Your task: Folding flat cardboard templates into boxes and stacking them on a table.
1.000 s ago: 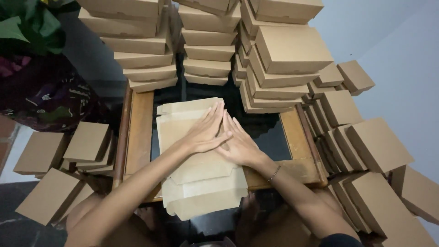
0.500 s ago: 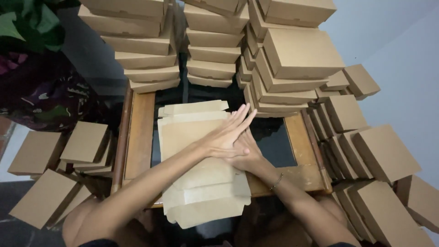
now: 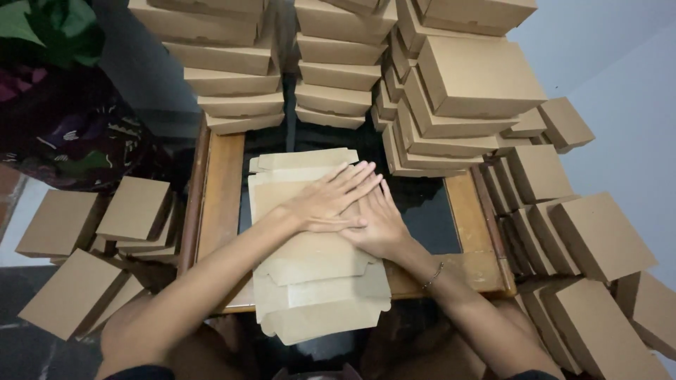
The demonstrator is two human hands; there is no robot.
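Cardboard flat stack [image 3: 310, 281], two hands [image 3: 352, 211] pressing

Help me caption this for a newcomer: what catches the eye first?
Both hands, left over right, press flat on a stack of unfolded cardboard blanks on a small wooden table. Folded brown boxes tower at the far edge, and more lie on both sides.

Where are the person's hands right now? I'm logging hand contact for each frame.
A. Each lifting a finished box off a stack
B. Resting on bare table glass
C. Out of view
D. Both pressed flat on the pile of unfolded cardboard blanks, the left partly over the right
D: the left hand lies partly over the right hand, both flat on the pile of unfolded cardboard blanks.
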